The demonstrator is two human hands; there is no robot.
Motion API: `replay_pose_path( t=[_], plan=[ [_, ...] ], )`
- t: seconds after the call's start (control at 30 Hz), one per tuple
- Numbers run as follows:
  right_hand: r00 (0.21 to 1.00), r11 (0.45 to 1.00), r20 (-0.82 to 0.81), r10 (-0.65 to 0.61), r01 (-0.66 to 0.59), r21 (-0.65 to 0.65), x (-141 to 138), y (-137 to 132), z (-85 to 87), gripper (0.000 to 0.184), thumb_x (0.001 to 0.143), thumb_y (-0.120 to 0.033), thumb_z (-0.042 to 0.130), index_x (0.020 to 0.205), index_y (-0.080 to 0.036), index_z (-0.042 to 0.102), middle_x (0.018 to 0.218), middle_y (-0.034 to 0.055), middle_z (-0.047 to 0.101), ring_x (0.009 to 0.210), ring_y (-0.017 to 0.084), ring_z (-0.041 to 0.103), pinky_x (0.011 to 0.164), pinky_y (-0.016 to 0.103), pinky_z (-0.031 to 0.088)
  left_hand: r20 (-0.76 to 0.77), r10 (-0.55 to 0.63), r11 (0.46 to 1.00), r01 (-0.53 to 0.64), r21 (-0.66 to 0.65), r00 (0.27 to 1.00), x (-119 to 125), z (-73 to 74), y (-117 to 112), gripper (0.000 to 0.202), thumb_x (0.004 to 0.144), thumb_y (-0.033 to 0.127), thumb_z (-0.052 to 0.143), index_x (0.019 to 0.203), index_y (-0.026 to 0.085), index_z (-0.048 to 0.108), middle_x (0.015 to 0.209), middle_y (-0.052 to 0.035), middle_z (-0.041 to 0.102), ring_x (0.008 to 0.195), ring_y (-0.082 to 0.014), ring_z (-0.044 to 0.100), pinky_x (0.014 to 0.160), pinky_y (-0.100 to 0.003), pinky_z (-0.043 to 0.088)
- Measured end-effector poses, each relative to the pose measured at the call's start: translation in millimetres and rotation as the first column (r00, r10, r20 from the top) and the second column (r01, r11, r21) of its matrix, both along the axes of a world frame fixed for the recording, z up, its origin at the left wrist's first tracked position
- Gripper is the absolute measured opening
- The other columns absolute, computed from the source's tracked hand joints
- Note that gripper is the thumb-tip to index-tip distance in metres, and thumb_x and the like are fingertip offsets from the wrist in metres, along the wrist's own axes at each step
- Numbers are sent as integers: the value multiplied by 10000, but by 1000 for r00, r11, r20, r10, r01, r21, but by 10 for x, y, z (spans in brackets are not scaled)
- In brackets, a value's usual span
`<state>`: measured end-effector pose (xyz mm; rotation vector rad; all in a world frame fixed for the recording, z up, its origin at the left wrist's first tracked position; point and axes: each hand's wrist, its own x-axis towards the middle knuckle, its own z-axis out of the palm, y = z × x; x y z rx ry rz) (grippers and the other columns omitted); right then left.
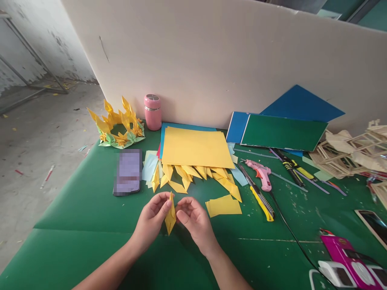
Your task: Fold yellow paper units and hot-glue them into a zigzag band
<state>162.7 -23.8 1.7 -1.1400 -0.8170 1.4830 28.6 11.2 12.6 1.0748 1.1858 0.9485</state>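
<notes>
My left hand (152, 215) pinched a folded yellow piece (170, 218) in front of the yellow sheets (196, 147). My right hand (195, 220) touched it; I could not tell if it gripped. Many folded pieces (193, 174) lay at the sheets' near edge; the sheets were not yet folded.

A table under a green cover (90, 225) carries a stack of yellow sheets (196, 147) near its far edge. Folded yellow pieces (193, 175) lie fanned along the near edge of the stack, and a small yellow rectangle (223, 205) lies nearer still. Left of the stack are pale blue scraps (150, 167), a flat blurred phone (127, 172), a pink jar (152, 112) and a yellow-and-green paper wreath (119, 125). Right of the stack lie a pink glue gun (261, 173), a yellow utility knife (261, 199), a green board (281, 131) and a wooden stick model (347, 153).
</notes>
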Motion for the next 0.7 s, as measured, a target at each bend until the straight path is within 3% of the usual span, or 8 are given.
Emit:
replay_pose_path(
  t=[0.17,0.37,0.47,0.6,0.7],
  plan=[
    [1000,1000,5,-4,4,-26,-9,-1,1,310,682,-444,755,776,-205,581,696,-21,586,627,119,575,611,239,503,20,27,999,-28,39,999,4,11,-3,322,681,492,699,771,204,586,749,3,575,726,-149,554,664,-244,497],
    [999,1000,19,-25,25,6,7,-44,25,325,653,-424,782,856,-216,638,803,5,643,704,145,625,660,259,534,95,74,996,-78,42,993,3,39,7,311,636,450,750,690,195,579,774,-7,597,746,-154,575,696,-265,505],
    [996,996,47,-82,81,32,22,-56,27,279,654,-402,785,812,-214,653,769,8,651,668,148,632,627,264,543,121,71,997,-73,16,990,4,61,3,298,632,433,758,689,193,590,781,-8,608,751,-153,576,702,-267,502],
    [973,980,136,-187,175,98,138,-30,60,175,702,-366,746,708,-200,690,720,17,651,568,132,619,530,249,525,181,-11,999,18,-36,983,-2,76,-12,305,618,416,780,644,181,587,776,-15,621,704,-137,554,656,-251,479],
    [963,975,208,-171,135,176,268,-15,116,103,705,-307,742,672,-211,723,661,8,636,509,120,593,458,232,491,295,-117,984,151,-95,948,-9,60,-22,303,622,383,798,626,173,580,728,3,605,596,-92,497,579,-215,436]
  ],
)
